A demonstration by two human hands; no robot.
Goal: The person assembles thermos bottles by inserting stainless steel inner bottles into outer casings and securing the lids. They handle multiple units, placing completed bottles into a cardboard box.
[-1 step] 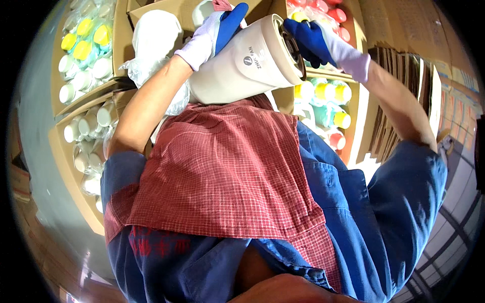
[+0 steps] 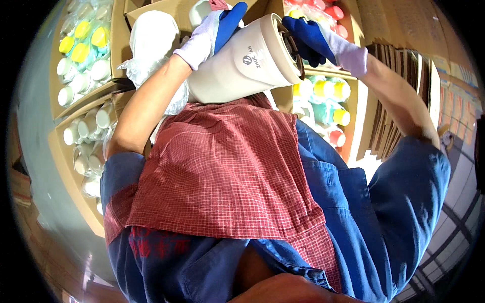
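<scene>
A big cream tumbler (image 2: 227, 68) lies tilted across the front of my body, its top toward the right. My left hand (image 2: 222, 31), in a white and blue glove, is closed on its upper side, with part of the grip hidden. At the tumbler's top end is a dark brown lid (image 2: 292, 49). My right hand (image 2: 314, 41), gloved alike, has its blue fingers bent at this lid; their tips are partly hidden. Behind my left forearm stands a white bottle-shaped thing (image 2: 154, 35) with clear plastic film (image 2: 144, 70) beside it.
Cardboard boxes with bagged cups stand at left: yellow and white lids (image 2: 83, 53) above, white cups (image 2: 86, 126) below. More boxes at right hold red-lidded cups (image 2: 333, 14) and yellow-lidded cups (image 2: 331, 91). Flattened cardboard sheets (image 2: 399, 96) stack beside my right arm.
My right forearm and elbow have shifted slightly, and the right hand has turned a little at the lid. The tumbler and my left hand look nearly unmoved.
</scene>
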